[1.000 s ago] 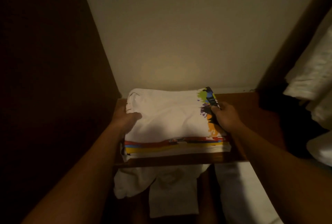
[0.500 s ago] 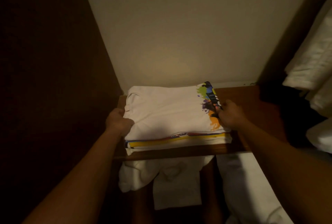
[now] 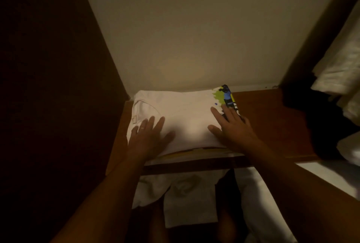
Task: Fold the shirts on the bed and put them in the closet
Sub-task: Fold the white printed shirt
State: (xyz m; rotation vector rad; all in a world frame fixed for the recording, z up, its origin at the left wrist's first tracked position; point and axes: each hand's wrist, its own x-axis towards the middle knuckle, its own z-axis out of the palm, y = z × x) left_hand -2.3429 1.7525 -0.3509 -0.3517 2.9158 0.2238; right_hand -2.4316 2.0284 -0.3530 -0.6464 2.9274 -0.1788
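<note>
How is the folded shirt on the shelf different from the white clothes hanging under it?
The folded shirt lies flat and neat on the wooden shelf; the white clothes below hang loose and rumpled. The shirt has a colourful print at one edge; the clothes below look plain. Both are white.

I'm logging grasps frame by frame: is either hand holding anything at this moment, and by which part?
Nothing is held. The left hand and right hand lie flat, fingers straight, on top of the folded white shirt on the shelf.
</note>
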